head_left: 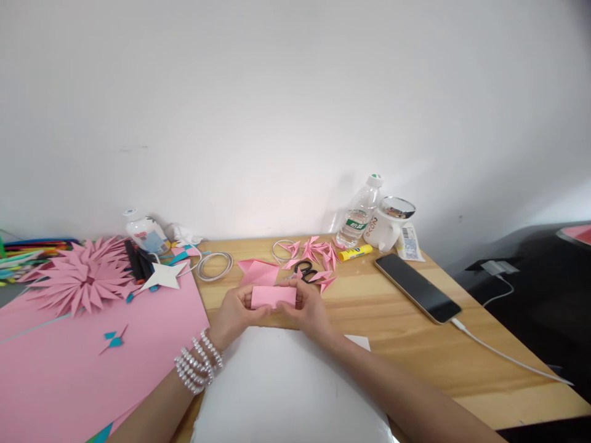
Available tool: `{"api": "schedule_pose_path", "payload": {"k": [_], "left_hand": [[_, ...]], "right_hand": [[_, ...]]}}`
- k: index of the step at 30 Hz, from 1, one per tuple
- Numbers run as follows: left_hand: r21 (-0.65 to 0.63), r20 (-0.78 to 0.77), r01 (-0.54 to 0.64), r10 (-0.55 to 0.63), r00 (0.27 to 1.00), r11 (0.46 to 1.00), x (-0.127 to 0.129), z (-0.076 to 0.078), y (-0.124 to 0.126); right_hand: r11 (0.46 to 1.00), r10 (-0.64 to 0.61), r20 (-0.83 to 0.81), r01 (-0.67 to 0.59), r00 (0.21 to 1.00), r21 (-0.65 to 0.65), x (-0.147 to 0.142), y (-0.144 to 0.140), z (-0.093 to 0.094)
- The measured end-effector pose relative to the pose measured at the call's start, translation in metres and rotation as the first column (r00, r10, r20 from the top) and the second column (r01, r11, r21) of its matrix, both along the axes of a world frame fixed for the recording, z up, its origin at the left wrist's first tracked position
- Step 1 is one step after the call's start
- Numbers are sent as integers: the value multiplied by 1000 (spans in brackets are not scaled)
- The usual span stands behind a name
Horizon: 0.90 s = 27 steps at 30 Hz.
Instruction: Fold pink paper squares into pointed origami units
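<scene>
Near the middle of the wooden surface point(397, 344), just above a white sheet point(286, 387): a small folded pink paper point(273, 296), long side level, pinched at both ends. Left hand point(235, 315) closed on its left end, thumb on top, a stack of pearl bracelets point(197, 363) at the wrist. Right hand point(308, 309) closed on the right end, fingers curled behind.

Just beyond the hands: black-handled scissors point(305, 269), partly hidden by the fingers, with a larger folded pink piece point(258, 269) to their left and a scatter of small pink folded points point(318, 253) around and behind them. Farther left, a coil of white cable point(215, 266), a white paper star point(165, 275) and a big pink paper flower point(80, 277) resting at the far edge of a large pink sheet point(69, 369).

At the far right, near the wall: a clear water bottle point(361, 212), a white mug point(390, 223) touching it, and a yellow glue stick point(354, 252) lying in front. To the right of the hands, a dark phone point(417, 287), face up, with a white charging lead point(508, 357) running off to the near right.
</scene>
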<state>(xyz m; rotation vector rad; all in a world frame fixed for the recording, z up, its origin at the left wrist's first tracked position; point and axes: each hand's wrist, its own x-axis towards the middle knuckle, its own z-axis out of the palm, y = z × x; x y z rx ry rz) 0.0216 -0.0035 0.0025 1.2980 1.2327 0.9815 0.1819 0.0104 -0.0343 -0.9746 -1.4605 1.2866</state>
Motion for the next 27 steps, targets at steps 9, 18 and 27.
{"api": "schedule_pose_path", "payload": {"k": [9, 18, 27], "left_hand": [[-6, 26, -71, 71, 997, 997, 0, -2, 1], [-10, 37, -153, 153, 987, 988, -12, 18, 6], [-69, 107, -192, 199, 974, 979, -12, 16, 7]], "right_hand": [[1000, -17, 26, 17, 1000, 26, 0, -1, 4], [993, -33, -89, 22, 996, -118, 2, 3, 9], [987, -159, -106, 155, 982, -43, 3, 4, 9]]}}
